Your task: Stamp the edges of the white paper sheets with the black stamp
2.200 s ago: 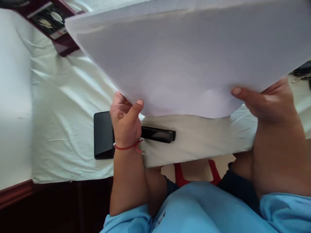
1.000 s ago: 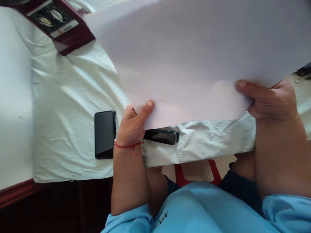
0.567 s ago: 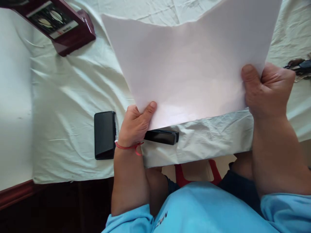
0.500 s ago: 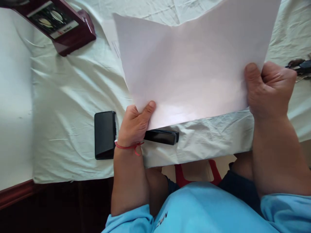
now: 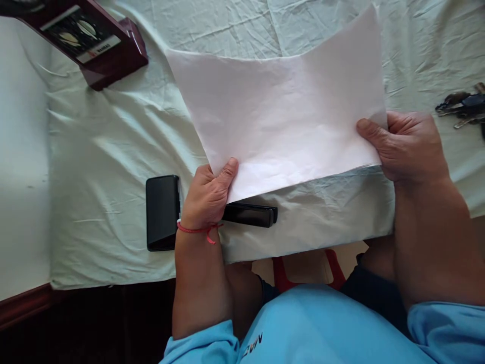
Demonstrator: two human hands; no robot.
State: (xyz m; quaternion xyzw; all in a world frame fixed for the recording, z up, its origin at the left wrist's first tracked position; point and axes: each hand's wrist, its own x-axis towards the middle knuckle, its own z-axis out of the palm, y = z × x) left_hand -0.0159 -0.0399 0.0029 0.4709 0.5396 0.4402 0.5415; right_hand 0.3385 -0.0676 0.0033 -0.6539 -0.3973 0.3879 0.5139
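White paper (image 5: 280,111) spans between my two hands, its top edge sagging in the middle and its far corners raised. My left hand (image 5: 208,194) grips the near left corner, thumb on top, with a red string bracelet at the wrist. At the right edge my right hand (image 5: 407,144) pinches the paper, thumb above and the other fingers underneath. How many sheets there are I cannot tell, though the near right edge looks layered. Partly covered by my left hand and the paper, a black stapler-like object (image 5: 250,215) lies on the cloth.
A black phone (image 5: 162,212) rests left of my left wrist on the pale green tablecloth (image 5: 102,202). Toward the far left stands a dark red wooden stand (image 5: 109,55) with a picture label. Keys (image 5: 464,106) lie at the right edge. A red stool (image 5: 278,273) shows below the table.
My right hand has moved left and slightly down, and its fingers have uncurled under the paper. The paper's right side has come in and lower. My left hand stays almost in place.
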